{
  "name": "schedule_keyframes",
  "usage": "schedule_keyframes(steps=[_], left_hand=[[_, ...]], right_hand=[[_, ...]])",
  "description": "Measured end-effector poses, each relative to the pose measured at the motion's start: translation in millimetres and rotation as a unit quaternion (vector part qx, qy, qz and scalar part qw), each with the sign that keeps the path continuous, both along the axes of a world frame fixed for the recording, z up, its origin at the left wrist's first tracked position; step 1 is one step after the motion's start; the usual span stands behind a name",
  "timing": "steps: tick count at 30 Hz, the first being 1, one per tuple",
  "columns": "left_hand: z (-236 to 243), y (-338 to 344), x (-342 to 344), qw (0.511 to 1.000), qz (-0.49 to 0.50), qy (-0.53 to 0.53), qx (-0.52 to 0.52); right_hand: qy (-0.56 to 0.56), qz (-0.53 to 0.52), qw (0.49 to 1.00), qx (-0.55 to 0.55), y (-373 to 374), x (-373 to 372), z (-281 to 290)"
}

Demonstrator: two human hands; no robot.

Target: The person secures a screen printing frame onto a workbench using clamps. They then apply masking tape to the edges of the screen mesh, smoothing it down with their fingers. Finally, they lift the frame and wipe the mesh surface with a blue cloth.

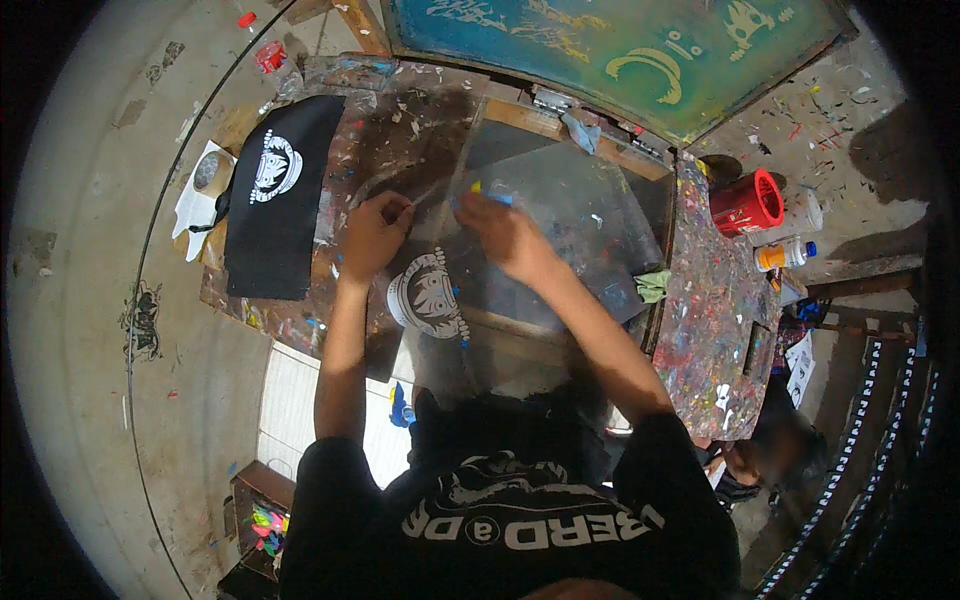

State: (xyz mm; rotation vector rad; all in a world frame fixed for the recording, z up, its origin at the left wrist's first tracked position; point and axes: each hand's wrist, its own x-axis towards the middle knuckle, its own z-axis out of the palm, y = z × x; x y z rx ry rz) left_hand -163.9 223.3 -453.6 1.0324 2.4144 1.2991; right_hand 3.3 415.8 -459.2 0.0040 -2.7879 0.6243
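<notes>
I stand over a paint-spattered desk (715,330) and look down at both my hands. My left hand (373,232) rests on a clear plastic sheet (560,215) that lies flat on the desk in front of me. Its fingers (398,208) are curled and pinch at the sheet's near left part; whether they grip the sheet or only press on it I cannot tell. My right hand (505,235) is just beside it, a little farther right, and its fingers (478,200) are closed around a small blue and yellow object (487,192), too small to make out.

Under the sheet, just below my hands, lies a dark cloth with a white printed face (428,295). Well to the left, another black cloth with a white print (280,195) lies spread out on the desk, and beside it at the desk's left edge sits a roll of tape (210,172) on white paper.

Beyond the sheet a printing screen (620,60) with a green and blue mesh is tilted up on its hinges. At the right end of the desk stand a red bucket (748,203) and, just beside it, a white plastic bottle with a blue cap (785,254) lying on its side. A small green rag (652,285) lies at the sheet's right edge.
</notes>
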Motion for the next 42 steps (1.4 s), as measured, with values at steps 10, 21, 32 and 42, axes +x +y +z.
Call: schedule_keyframes(steps=[10, 21, 32, 42], left_hand=[[9.5, -3.6, -0.3, 0.999, 0.004, -0.032, -0.023], [9.4, -59.9, 67.0, 0.974, 0.161, -0.16, 0.02], [15.1, -80.9, 130.2, 0.956, 0.067, -0.284, 0.029], [13.1, -7.3, 154.6, 0.969, -0.065, -0.236, -0.032]], right_hand=[[-0.058, 0.02, 0.998, 0.002, -81.5, 205.2, 21.2], [-0.051, -0.11, 0.993, -0.004, -5.6, 75.7, 30.0], [-0.097, -0.443, 0.89, -0.053, 120.5, 232.0, 26.6], [-0.088, -0.57, 0.812, -0.087, 73.6, 414.0, 45.9]])
